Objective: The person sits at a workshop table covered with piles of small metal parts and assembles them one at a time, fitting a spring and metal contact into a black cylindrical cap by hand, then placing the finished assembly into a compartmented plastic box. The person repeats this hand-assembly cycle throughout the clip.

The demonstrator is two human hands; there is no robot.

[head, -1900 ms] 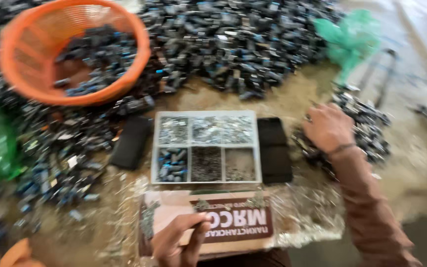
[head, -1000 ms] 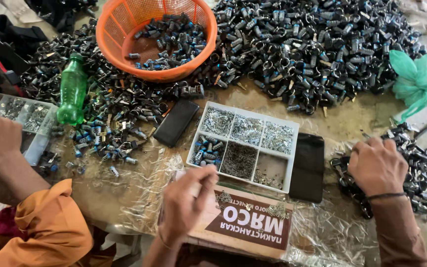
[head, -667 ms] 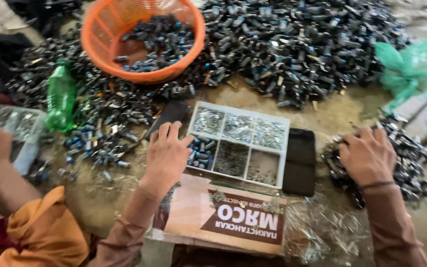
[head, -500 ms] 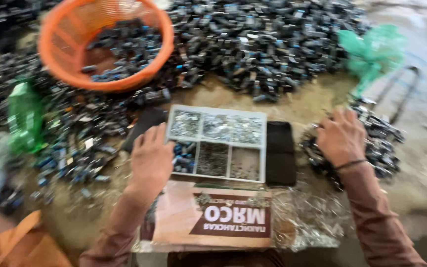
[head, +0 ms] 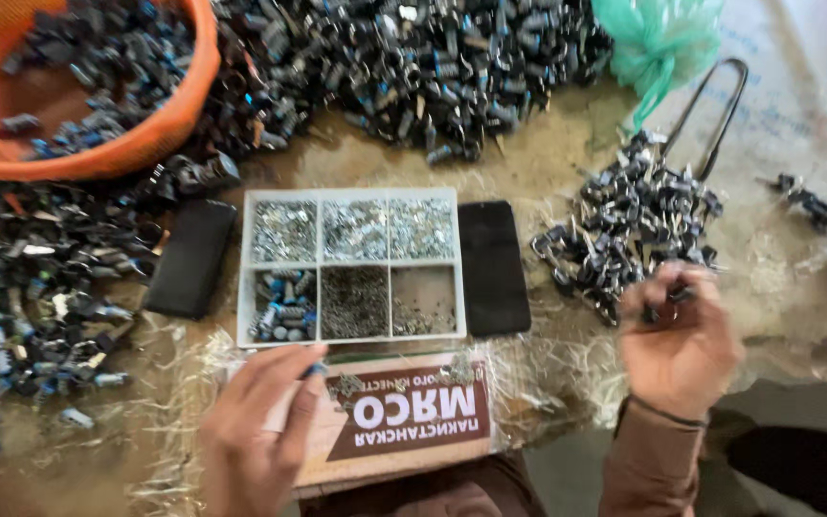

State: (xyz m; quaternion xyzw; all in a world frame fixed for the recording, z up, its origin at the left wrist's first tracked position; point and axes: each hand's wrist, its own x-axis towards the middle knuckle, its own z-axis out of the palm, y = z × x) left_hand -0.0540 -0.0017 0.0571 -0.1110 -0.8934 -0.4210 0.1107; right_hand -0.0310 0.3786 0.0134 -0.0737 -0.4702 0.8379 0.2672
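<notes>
2 hands: left hand [head: 258, 428] fingers pinch a blue part [head: 316, 370]; right hand [head: 679, 340] fingers clamp a half-hidden dark part [head: 664, 304].

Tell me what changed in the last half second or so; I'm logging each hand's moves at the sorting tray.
The left hand drew back from the compartment tray toward the cardboard box, now pinching a small blue part. The right hand lifted off the small heap of dark parts with a dark part in its fingertips. Tray, both black phones and orange basket stayed put.
</notes>
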